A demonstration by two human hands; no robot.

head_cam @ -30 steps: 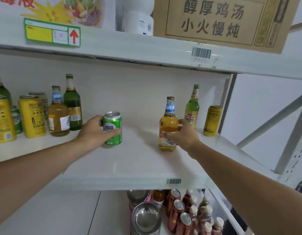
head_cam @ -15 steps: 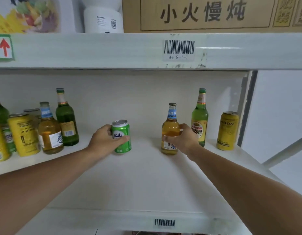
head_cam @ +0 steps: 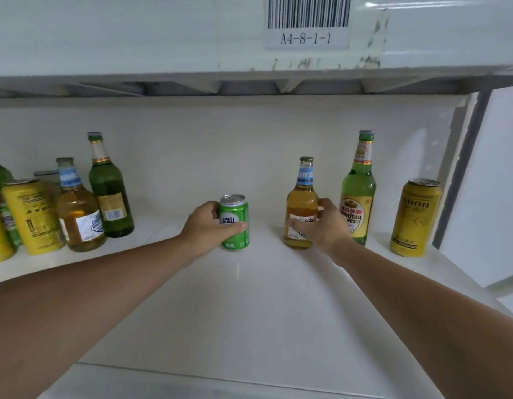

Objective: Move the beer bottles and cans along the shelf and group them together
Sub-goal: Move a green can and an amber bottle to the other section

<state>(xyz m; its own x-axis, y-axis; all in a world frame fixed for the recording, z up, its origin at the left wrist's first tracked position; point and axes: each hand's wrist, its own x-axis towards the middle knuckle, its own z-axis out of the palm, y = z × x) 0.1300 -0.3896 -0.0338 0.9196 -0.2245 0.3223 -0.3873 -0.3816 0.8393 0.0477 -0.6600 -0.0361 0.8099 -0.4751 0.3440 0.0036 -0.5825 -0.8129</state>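
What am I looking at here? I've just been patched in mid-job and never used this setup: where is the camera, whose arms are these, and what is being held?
There is no machine: a person works with bare hands, and the single camera sits on their head, looking forward and down, so both forearms reach in from the bottom. The white shelf carries drinks. The left hand grips a small green can. The right hand grips an amber bottle with a blue neck label. Both stand upright on the shelf. Right of them stand a tall green bottle and a gold can, untouched. At the left sits a group: a dark green bottle, another amber bottle and a yellow can, with more cut off by the edge. The barcode label above reads A4-8-1-1.
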